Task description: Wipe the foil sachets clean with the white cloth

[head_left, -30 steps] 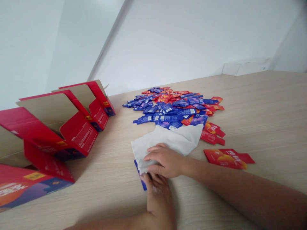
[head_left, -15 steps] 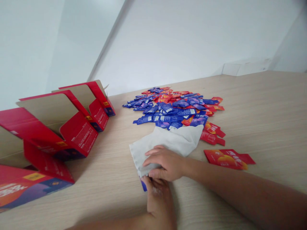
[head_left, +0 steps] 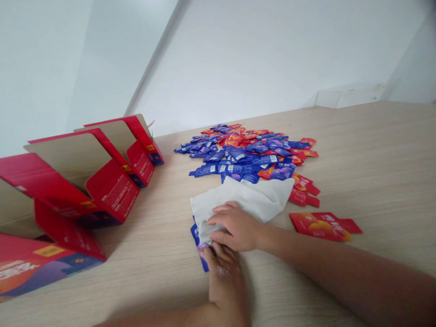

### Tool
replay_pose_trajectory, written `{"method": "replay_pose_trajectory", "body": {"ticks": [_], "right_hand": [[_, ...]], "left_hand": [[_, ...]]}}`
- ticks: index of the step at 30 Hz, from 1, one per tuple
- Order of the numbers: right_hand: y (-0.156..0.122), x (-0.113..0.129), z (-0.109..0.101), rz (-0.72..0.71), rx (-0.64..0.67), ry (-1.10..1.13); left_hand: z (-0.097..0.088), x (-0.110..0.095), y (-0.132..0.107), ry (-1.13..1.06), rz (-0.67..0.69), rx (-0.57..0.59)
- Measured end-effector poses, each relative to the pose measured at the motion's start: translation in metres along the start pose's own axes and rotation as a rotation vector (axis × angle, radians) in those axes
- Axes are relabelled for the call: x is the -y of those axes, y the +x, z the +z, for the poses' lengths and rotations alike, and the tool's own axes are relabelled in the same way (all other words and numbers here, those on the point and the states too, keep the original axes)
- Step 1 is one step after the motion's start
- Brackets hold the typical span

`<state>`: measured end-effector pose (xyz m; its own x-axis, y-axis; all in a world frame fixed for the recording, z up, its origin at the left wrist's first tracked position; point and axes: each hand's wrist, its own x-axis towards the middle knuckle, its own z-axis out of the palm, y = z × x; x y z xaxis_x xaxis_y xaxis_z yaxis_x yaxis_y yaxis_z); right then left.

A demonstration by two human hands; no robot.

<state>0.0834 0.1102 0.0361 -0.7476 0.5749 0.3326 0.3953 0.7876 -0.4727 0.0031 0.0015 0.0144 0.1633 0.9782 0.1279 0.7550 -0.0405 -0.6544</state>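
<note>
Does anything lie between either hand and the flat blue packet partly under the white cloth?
Yes: the white fabric cloth, under the right hand, lies between that hand and the flat blue packet. Nothing visible stands between the left hand and the packet's near end.

We have a pale grey-white cloth (head_left: 254, 196) spread loosely on the wood-grain tabletop (head_left: 163, 259), rumpled into soft folds toward its right end. Its left end lies over a flat blue sachet (head_left: 195, 232), of which we see only a strip projecting along the left: deep blue, with white lettering toward the far end and a purple patch nearer us. The sachet slants away from us, otherwise covered.
</note>
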Motion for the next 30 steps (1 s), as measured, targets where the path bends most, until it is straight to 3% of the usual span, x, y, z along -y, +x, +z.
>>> {"method": "replay_pose_trajectory", "body": {"ticks": [8,12,17,23,30], "right_hand": [[-0.002,-0.001,-0.002,-0.174,0.043,0.115],[-0.002,0.0,-0.002,-0.239,0.041,0.16],[-0.001,0.0,-0.002,-0.173,0.018,0.131],[0.0,-0.001,0.001,-0.033,-0.007,0.041],[-0.002,-0.002,0.001,-0.118,0.008,0.083]], "left_hand": [[0.007,-0.004,-0.003,0.075,0.012,-0.025],[0.01,-0.007,-0.004,0.102,-0.054,-0.027],[0.009,-0.005,-0.004,0.109,0.007,-0.021],[-0.002,0.0,0.001,0.105,0.022,0.065],[-0.01,0.002,0.003,0.081,0.029,0.111]]}}
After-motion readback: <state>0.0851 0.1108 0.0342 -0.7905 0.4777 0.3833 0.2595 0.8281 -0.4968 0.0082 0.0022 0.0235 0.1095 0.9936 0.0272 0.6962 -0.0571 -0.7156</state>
